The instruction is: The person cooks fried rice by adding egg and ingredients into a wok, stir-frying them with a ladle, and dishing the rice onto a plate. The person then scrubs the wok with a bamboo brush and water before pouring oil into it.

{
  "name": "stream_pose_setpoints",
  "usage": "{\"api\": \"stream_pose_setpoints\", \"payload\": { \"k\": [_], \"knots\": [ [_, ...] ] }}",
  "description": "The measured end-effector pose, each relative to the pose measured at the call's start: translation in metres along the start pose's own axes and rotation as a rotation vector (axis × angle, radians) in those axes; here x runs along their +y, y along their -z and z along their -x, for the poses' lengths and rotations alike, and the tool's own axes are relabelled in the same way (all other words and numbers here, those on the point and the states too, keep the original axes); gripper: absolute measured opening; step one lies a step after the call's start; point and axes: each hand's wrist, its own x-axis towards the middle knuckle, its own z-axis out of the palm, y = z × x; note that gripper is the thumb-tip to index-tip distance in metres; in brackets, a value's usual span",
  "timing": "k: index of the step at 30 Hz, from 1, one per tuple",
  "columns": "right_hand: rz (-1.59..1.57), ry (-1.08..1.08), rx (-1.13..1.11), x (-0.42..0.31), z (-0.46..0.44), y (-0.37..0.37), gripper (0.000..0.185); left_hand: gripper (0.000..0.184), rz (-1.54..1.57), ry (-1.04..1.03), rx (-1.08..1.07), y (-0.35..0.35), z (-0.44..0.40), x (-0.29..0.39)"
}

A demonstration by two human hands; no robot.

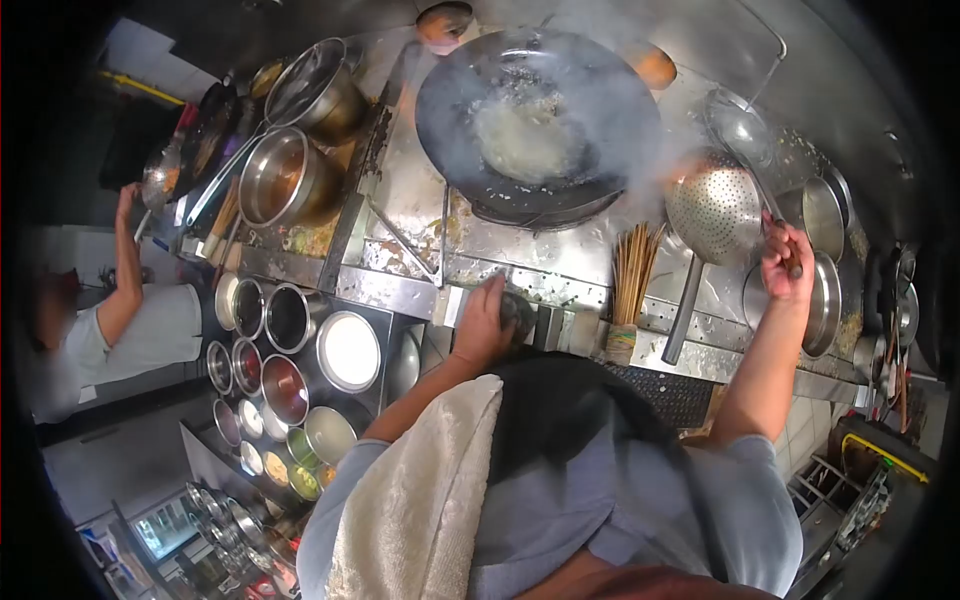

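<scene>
A large black wok [445,130] sits on the stove, steaming, with pale, cloudy liquid or food in its middle. My right hand [788,262] is closed around the handle of a ladle [738,128], whose metal bowl points away from me. Beneath that handle lies a perforated strainer [714,205], its dark handle toward me. At the stove's front edge, my left hand [480,325] curls over a dark, rag-like thing [516,318]; its exact kind is unclear. A bundle of thin bamboo sticks [632,285] stands between my hands, tied at the bottom.
Metal pots [285,180] stand left of the wok. Several seasoning containers [285,388] and a bowl of white contents [349,351] are at lower left. Stacked metal bowls [822,290] lie beyond my right hand. Another person [120,320] works at far left, a hand on a strainer.
</scene>
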Motion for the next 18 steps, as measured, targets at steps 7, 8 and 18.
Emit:
{"api": "stream_pose_setpoints", "payload": {
  "k": [7,8,18],
  "knots": [
    [0.122,0.006,-0.097,0.049,0.129,-0.09,0.055,0.045,-0.045,-0.502,0.302,0.082,-0.099,0.041],
    [0.111,0.013,-0.075,0.058,0.144,-0.105,0.056,0.041,-0.056,-0.488,0.217,0.079,-0.114,0.037],
    [0.612,-0.058,0.14,0.153,0.22,-0.222,0.049,0.023,0.159,-0.537,0.144,0.086,-0.104,0.049]
  ]
}}
